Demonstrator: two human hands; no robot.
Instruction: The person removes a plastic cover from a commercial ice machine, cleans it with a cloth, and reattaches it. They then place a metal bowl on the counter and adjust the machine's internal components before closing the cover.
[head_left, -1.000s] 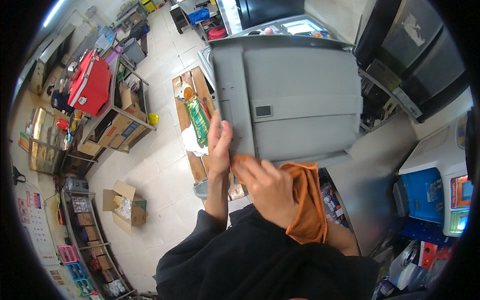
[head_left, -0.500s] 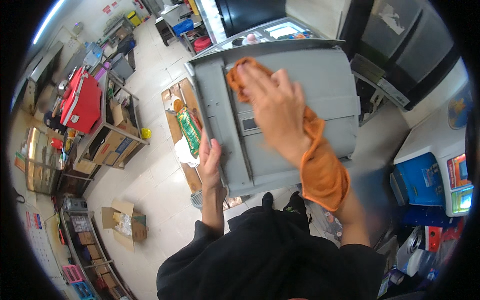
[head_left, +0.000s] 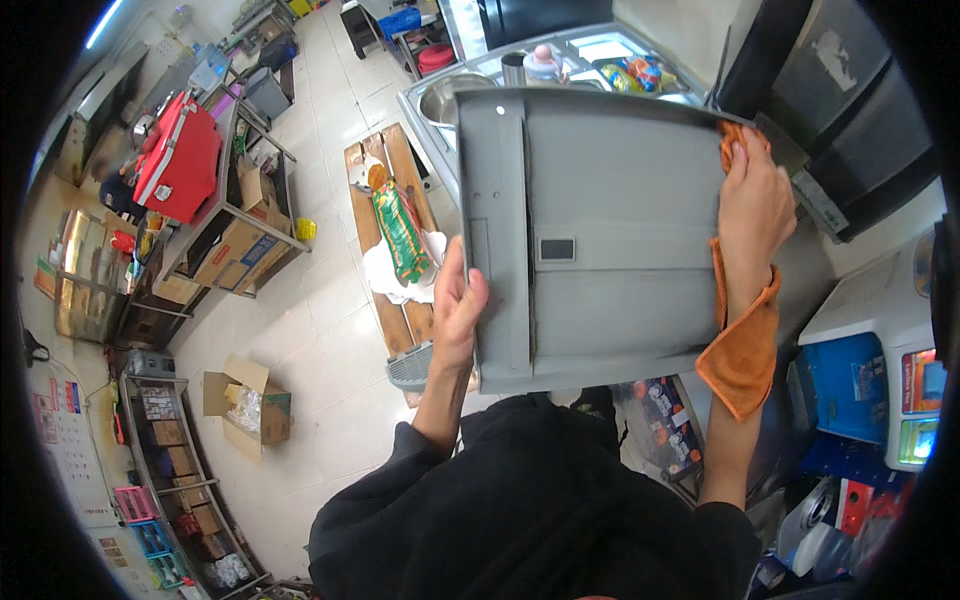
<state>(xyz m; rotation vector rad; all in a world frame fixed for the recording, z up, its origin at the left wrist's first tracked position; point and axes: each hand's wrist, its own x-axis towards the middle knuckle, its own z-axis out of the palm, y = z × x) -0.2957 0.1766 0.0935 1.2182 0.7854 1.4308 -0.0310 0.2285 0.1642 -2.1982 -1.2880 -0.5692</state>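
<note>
A large grey panel (head_left: 620,190), flat with a raised strip on its left side and a small dark rectangle (head_left: 557,249) near its middle, is held up in front of me. My left hand (head_left: 457,312) grips its left edge, the thumb on the front face and the other fingers mostly hidden behind. At the upper right edge, my right hand (head_left: 755,205) is closed on an orange cloth (head_left: 743,350) and presses a bunched part of it to the panel's rim. The rest of the cloth drapes over my right wrist.
Beyond the panel stands a glass-topped counter (head_left: 430,135) with a metal bowl and bottle. A wooden bench (head_left: 358,205) carries a green package (head_left: 400,235). An open carton (head_left: 262,408) sits on the floor at left; a white-and-blue machine (head_left: 845,375) stands at right.
My right hand has moved the cloth from the panel's upper left face to its upper right edge. The panel and my left hand have shifted right.
</note>
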